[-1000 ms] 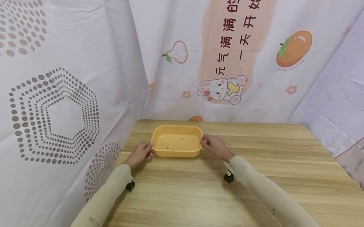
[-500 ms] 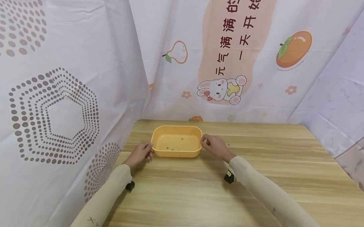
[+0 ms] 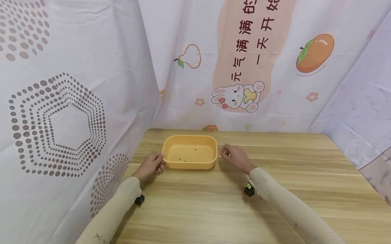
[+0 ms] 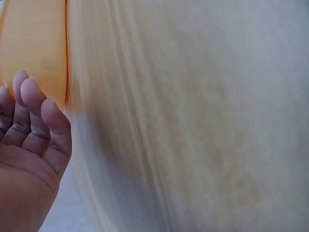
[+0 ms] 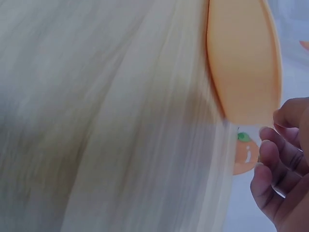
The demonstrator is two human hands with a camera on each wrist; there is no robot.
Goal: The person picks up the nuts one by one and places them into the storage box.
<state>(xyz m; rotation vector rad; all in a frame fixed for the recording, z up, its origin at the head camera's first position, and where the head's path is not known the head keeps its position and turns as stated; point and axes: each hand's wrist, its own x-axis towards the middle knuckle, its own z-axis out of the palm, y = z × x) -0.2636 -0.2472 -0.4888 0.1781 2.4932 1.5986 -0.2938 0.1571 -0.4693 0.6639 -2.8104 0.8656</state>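
A yellow-orange plastic basin (image 3: 190, 165) sits on the wooden table in the head view, with several tiny dark bits (image 3: 185, 161) on its floor. At the basin's left end my left hand (image 3: 150, 163) pinches the rim with thumb and fingers. In the left wrist view, bent fingers of that left hand (image 4: 34, 145) lie against the basin's wall (image 4: 36, 43); the thumb is out of sight. My right hand (image 3: 236, 157) is just off the basin's right end, fingers loosely bent. The right wrist view shows the right hand (image 5: 289, 164) close to the basin's corner (image 5: 246, 67), holding nothing visible.
The wooden table (image 3: 198, 208) stretches forward and to the right of the basin. A patterned white curtain (image 3: 68, 105) hangs close on the left. Behind the table is a printed cloth (image 3: 188, 93). Each wrist carries a small black camera (image 3: 249, 189).
My right hand has let go of the basin's right rim and shifted slightly right. My left hand and the basin look unchanged.
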